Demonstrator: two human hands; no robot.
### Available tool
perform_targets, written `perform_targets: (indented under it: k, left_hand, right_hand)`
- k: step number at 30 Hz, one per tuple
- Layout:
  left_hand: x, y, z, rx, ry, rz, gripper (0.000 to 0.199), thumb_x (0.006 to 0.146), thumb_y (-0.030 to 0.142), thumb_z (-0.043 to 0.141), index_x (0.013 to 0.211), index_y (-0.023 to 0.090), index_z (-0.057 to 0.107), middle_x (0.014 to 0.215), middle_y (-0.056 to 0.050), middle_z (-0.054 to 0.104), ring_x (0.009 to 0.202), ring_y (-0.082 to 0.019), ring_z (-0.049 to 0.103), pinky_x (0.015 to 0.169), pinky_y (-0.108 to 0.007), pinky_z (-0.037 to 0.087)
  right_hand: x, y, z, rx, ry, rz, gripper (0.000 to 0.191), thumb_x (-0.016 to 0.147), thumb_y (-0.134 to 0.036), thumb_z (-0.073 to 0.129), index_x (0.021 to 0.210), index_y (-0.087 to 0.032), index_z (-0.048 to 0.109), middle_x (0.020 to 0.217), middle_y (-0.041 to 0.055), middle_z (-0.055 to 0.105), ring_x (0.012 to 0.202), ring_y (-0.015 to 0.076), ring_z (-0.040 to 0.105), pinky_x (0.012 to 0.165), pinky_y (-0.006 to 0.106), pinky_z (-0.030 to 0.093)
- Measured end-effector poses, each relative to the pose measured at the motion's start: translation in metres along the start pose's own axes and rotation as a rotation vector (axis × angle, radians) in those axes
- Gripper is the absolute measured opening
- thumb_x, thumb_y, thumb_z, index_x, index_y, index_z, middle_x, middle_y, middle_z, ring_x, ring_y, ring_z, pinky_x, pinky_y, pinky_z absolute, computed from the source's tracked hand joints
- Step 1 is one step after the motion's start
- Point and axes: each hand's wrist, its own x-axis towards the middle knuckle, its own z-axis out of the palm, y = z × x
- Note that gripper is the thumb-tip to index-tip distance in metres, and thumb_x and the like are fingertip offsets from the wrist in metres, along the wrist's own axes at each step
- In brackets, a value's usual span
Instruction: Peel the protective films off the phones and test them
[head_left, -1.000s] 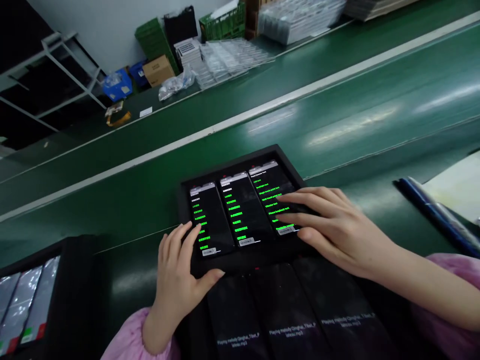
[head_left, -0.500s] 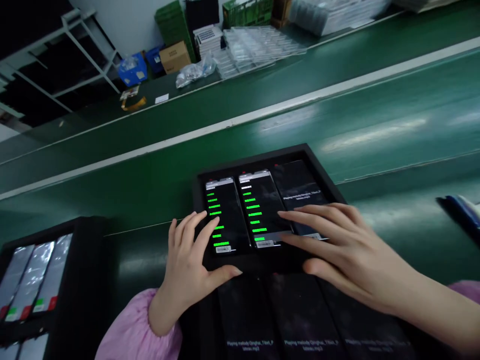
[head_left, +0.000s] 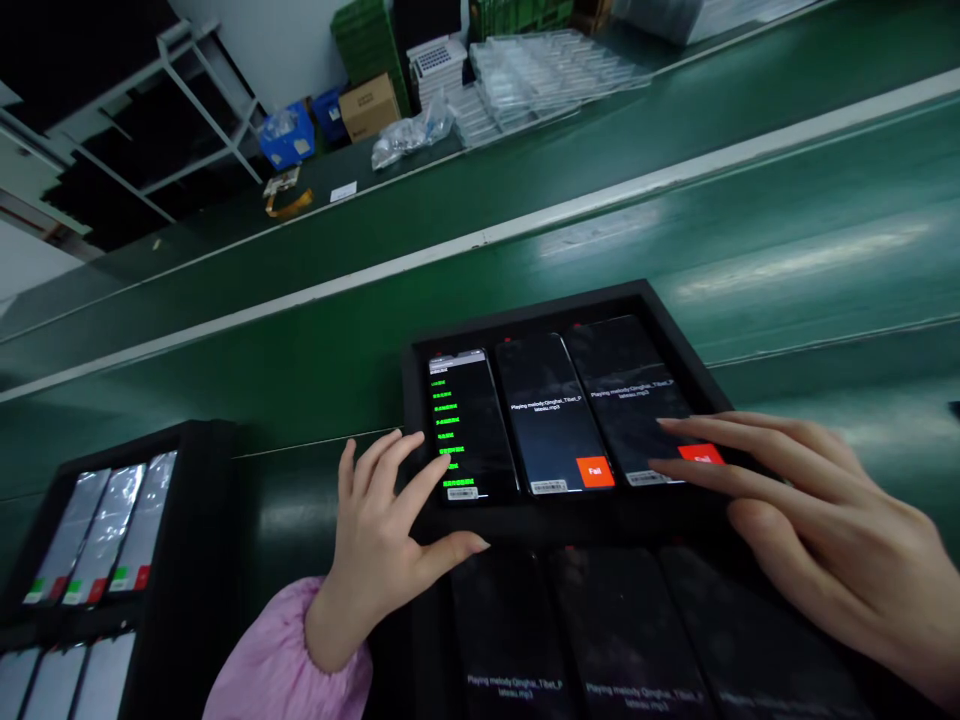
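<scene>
Green surface [head_left: 360,340], phones [head_left: 551,440] in tray [head_left: 600,518]

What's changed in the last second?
The upper row's middle phone and right phone switched from lists to "Playing melody" screens with red buttons. The right hand went to the middle phone, then back over the right phone. Nothing was gripped. The left phone still shows its green list, left hand at its edge.

Green bench [head_left: 840,385]: black phone tray [head_left: 555,517], second black tray [head_left: 196,520] leftward.
</scene>
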Motion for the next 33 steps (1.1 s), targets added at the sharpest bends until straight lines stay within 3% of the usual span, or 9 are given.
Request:
perform_targets:
  k: [4, 10, 14, 18, 23, 28, 31, 33]
  left_hand:
    - [-0.003, 0.003, 0.000, -0.012, 0.025, 0.066, 0.060, 0.104, 0.068, 0.052, 0.132, 0.018, 0.069, 0.138, -0.017, 0.063, 0.135, -0.034, 0.056, 0.129, -0.060, 0.019]
    - [-0.004, 0.004, 0.001, 0.044, -0.060, 0.051, 0.065, 0.104, 0.072, 0.045, 0.141, 0.021, 0.062, 0.148, -0.017, 0.056, 0.142, -0.035, 0.048, 0.132, -0.057, 0.009]
    - [-0.005, 0.001, -0.001, -0.057, 0.084, 0.014, 0.072, 0.103, 0.073, 0.045, 0.145, 0.016, 0.053, 0.144, -0.019, 0.057, 0.139, -0.031, 0.053, 0.133, -0.052, 0.016]
    - [0.000, -0.006, 0.004, -0.122, 0.049, -0.080, 0.062, 0.107, 0.067, 0.044, 0.148, 0.022, 0.050, 0.143, -0.014, 0.061, 0.136, -0.029, 0.056, 0.129, -0.052, 0.025]
    - [0.035, -0.021, 0.023, -0.148, -0.030, -0.264, 0.051, 0.111, 0.058, 0.037, 0.143, 0.024, 0.058, 0.145, -0.013, 0.060, 0.136, -0.030, 0.056, 0.116, -0.053, 0.044]
    - [0.095, -0.036, 0.043, -0.073, -0.048, -0.359, 0.052, 0.110, 0.055, 0.036, 0.124, 0.024, 0.075, 0.140, -0.016, 0.058, 0.133, -0.038, 0.054, 0.116, -0.065, 0.041]
    - [0.116, -0.041, 0.052, -0.090, -0.050, -0.362, 0.050, 0.109, 0.055, 0.040, 0.109, 0.023, 0.080, 0.138, -0.017, 0.058, 0.134, -0.043, 0.050, 0.116, -0.074, 0.036]
    - [0.121, -0.043, 0.057, -0.107, -0.051, -0.349, 0.048, 0.109, 0.053, 0.042, 0.106, 0.024, 0.080, 0.138, -0.016, 0.057, 0.136, -0.042, 0.048, 0.117, -0.074, 0.035]
  right_hand:
    - [-0.005, 0.002, 0.003, 0.040, 0.038, 0.030, 0.031, 0.105, -0.016, 0.043, 0.124, -0.027, 0.065, 0.129, 0.0097, 0.069, 0.116, 0.0296, 0.064, 0.092, 0.048, 0.049]
    - [-0.005, 0.000, 0.001, 0.071, 0.092, 0.055, 0.030, 0.105, -0.016, 0.043, 0.119, -0.027, 0.068, 0.129, 0.0091, 0.071, 0.115, 0.0283, 0.066, 0.092, 0.047, 0.049]
    - [-0.004, 0.000, 0.002, 0.117, 0.102, 0.087, 0.030, 0.105, -0.016, 0.044, 0.118, -0.026, 0.069, 0.128, 0.0085, 0.071, 0.115, 0.0264, 0.066, 0.092, 0.045, 0.049]
    - [-0.004, 0.001, 0.004, 0.140, 0.134, 0.110, 0.029, 0.106, -0.018, 0.045, 0.115, -0.025, 0.072, 0.125, 0.0077, 0.073, 0.113, 0.0247, 0.067, 0.090, 0.043, 0.050]
    - [-0.002, -0.002, 0.003, 0.172, 0.153, 0.169, 0.032, 0.107, -0.023, 0.045, 0.107, -0.028, 0.077, 0.120, 0.0061, 0.077, 0.109, 0.0255, 0.070, 0.089, 0.043, 0.054]
    - [0.006, 0.002, 0.001, 0.147, 0.074, 0.271, 0.041, 0.111, -0.033, 0.040, 0.104, -0.030, 0.080, 0.121, 0.0054, 0.077, 0.113, 0.0262, 0.068, 0.094, 0.046, 0.055]
    - [0.030, 0.021, 0.007, 0.053, -0.036, 0.360, 0.054, 0.113, -0.046, 0.029, 0.112, -0.031, 0.081, 0.128, 0.0082, 0.075, 0.122, 0.0283, 0.064, 0.099, 0.050, 0.052]
    - [0.054, 0.038, 0.016, -0.019, -0.103, 0.364, 0.056, 0.113, -0.052, 0.027, 0.122, -0.031, 0.078, 0.134, 0.0096, 0.073, 0.129, 0.0312, 0.060, 0.103, 0.055, 0.048]
